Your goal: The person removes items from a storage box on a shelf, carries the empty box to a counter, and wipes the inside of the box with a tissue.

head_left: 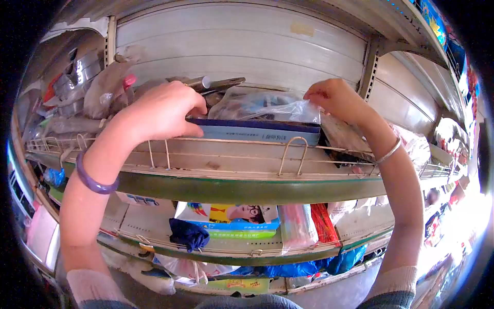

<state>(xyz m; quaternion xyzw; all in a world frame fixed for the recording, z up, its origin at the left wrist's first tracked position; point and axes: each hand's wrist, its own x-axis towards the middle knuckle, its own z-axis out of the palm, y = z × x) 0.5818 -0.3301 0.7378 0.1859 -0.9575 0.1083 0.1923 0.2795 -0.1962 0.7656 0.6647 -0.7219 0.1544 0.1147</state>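
Note:
A shallow blue cardboard box [247,132] sits on the upper shelf behind the wire rail. On top of it lies a clear plastic bag [267,105] with something bluish inside that I cannot make out. My left hand [167,109], with a purple bangle on its wrist, curls round the box's left end, the thumb at the front corner and the fingers above. At the box's right end, my right hand [337,100] pinches the bag's edge between thumb and fingers. A silver bracelet [389,151] circles that wrist.
A low wire rail [293,154] fences the shelf's front edge. Bagged goods [103,98] crowd the left, and more plastic bags [411,144] lie right. Below are a picture-printed box [226,213], a dark blue cloth [189,234] and red packets [324,224].

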